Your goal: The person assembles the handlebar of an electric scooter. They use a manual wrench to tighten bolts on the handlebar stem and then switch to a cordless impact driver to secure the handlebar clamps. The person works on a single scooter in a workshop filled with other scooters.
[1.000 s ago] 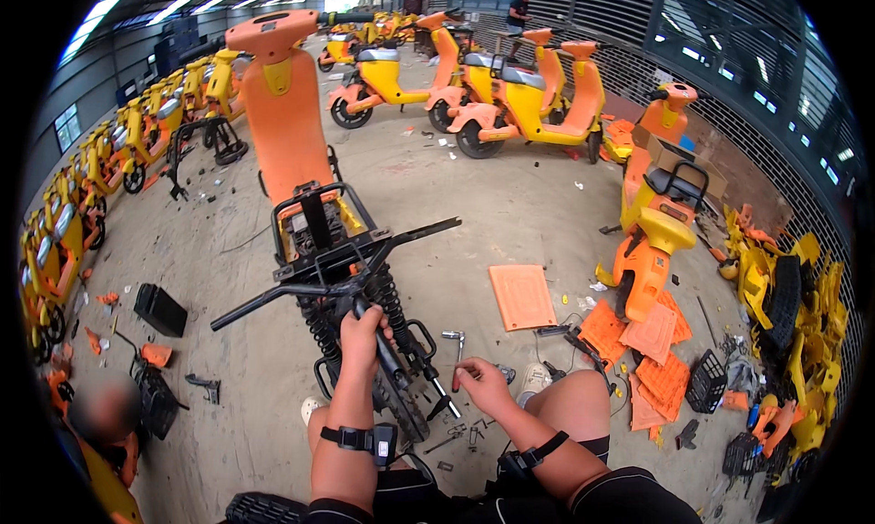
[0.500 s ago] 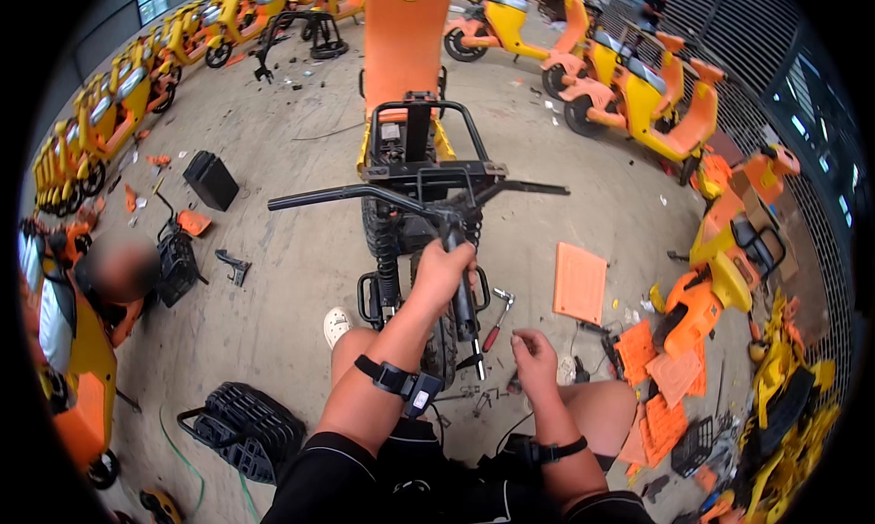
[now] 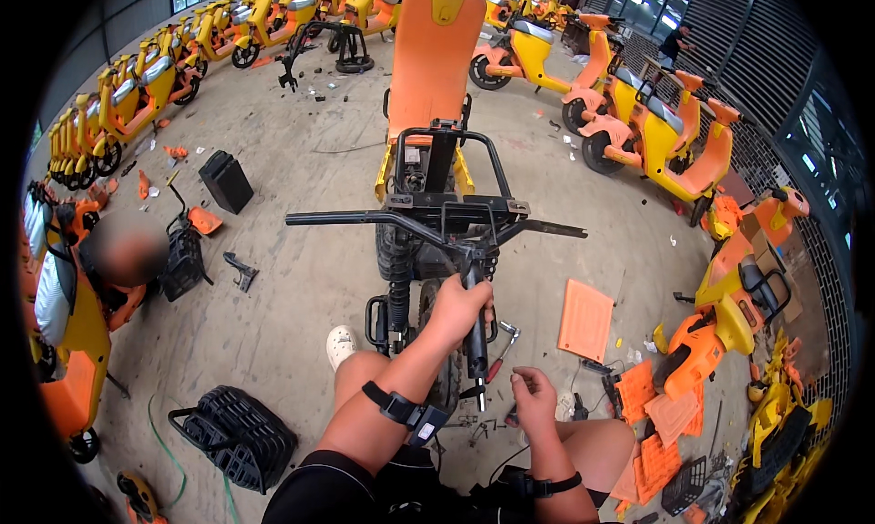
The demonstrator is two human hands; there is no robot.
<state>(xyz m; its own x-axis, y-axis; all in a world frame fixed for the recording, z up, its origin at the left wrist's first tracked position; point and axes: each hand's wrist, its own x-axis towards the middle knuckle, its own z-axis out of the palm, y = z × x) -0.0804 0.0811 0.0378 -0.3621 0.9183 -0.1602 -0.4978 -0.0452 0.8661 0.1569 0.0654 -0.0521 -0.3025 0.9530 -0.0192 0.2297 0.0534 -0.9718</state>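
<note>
My left hand (image 3: 462, 313) is closed around the stem of a black handlebar (image 3: 337, 218). The stem slants down toward me, and a bright metal rod end shows at its bottom. Behind it stands a partly stripped scooter (image 3: 433, 59) with an orange floor panel, black front frame, spring shock and wheel. My right hand (image 3: 535, 398) hovers over my right thigh, clear of the stem, its fingers curled together. Whether anything small sits between its fingertips cannot be seen. A ratchet wrench with a red handle (image 3: 495, 369) lies on the floor just beyond.
An orange panel (image 3: 586, 320) lies to the right, with broken orange and yellow parts further over. A black crate (image 3: 239, 437) rests at left, near a black battery box (image 3: 226, 181). Another person (image 3: 118, 260) crouches at far left. Rows of scooters line the back.
The view has shifted, so the scene sits lower and slightly right. My left hand still grips the handlebar stem, and my right hand stays over the thigh.
</note>
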